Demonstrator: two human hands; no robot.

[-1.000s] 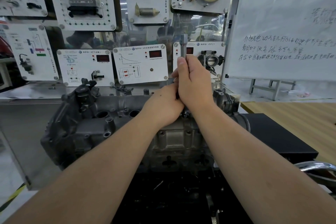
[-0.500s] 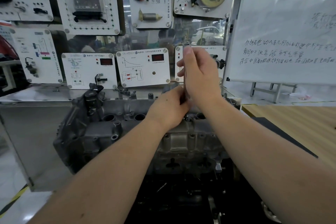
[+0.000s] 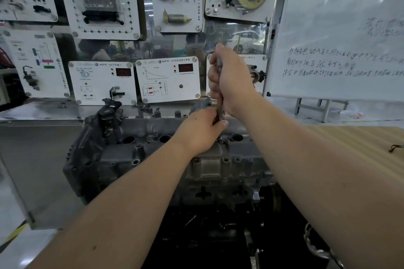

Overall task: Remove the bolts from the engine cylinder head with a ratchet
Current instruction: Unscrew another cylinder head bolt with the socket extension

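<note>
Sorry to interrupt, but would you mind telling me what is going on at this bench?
A person is working on the cylinder head with a ratchet. The right hand grips the handle, which stands nearly upright, and the left hand holds the tool's lower end down at the head. The bolt itself is hidden by the hands, so how far out it is cannot be told.

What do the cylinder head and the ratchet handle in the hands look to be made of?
Cylinder head: probably cast aluminium or similar alloy, judging by its dull grey, rough matte surface with moulded bosses and holes. Ratchet: apparently steel, a slim grey bar with a slight sheen, mostly hidden by the right hand gripping it high and the left hand holding it lower.
</note>
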